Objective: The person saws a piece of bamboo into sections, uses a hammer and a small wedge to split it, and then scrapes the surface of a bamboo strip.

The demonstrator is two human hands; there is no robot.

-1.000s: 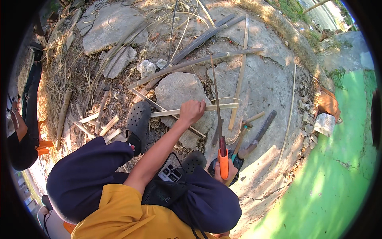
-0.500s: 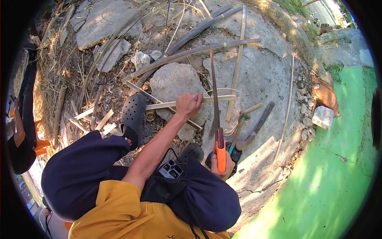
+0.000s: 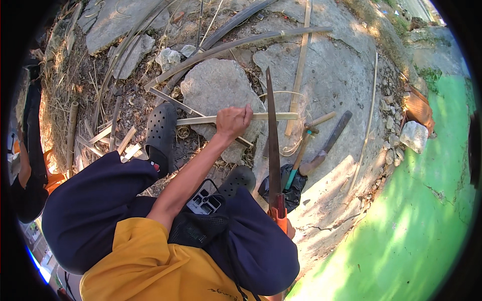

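My left hand (image 3: 234, 122) is closed around a pale split bamboo strip (image 3: 282, 116), pressing it over a flat grey rock (image 3: 213, 83). The strip's free end sticks out to the right of my fist. A hand saw (image 3: 273, 145) with an orange handle lies in my right hand (image 3: 290, 229), low beside my right knee; most of that hand is hidden behind the handle and my leg. Its long dark blade points away from me and crosses the strip near its right end. Whether the teeth are cutting into the strip cannot be made out.
Right of the saw lie a teal-gripped hammer-like tool (image 3: 301, 158), a dark-bladed knife (image 3: 334, 135) and a black plastic bag (image 3: 296, 185). Long bamboo lengths (image 3: 241, 46) stretch beyond the rock. A white stone (image 3: 414, 136) sits beside green pavement (image 3: 401, 226). Another person (image 3: 31, 165) is at far left.
The saw has been drawn back toward me, its handle now lower by my knee, and its blade shows broader. My left hand still grips the strip on the rock. The view has shifted slightly.
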